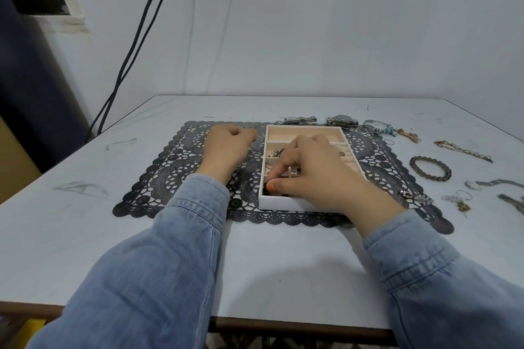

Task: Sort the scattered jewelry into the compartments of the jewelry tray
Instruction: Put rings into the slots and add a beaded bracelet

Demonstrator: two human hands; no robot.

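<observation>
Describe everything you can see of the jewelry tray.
The jewelry tray is a shallow rectangular box, white outside with a cream lining, split by dividers into compartments, some holding small pieces. It lies flat on the black lace placemat. The right hand reaches into its near-left compartment, thumb beside a dark piece, hiding much of the middle.

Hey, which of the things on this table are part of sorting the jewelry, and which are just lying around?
Part of the job: jewelry tray, right hand inside it, watch, second watch, beaded bracelet, chain, small loose pieces right of the tray.

Just lying about: lace mat, black cables, left hand resting on the mat.
</observation>
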